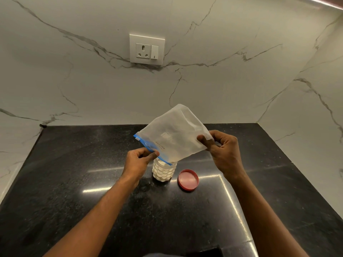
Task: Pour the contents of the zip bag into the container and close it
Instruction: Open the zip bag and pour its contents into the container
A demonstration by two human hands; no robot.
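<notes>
Pinching left hand point(138, 160): our thumb and fingers nip the blue zip strip point(146, 144) at the bag's low end.
Right hand point(222, 151): we pinch the bag's raised far edge between thumb and curled fingers.
Zip bag point(172, 130): translucent, held in the air between our hands, tilted so the zip end dips to the container's mouth.
Container point(164, 172): clear scalloped jar, upright, uncapped, with white contents inside, just under our left hand.
Lid point(188, 179): red, lying just right of the container, apart from it.
Countertop point(74, 182): black and glossy, bearing both.
Wall point(222, 80): veined marble with a white socket point(147, 49).
</notes>
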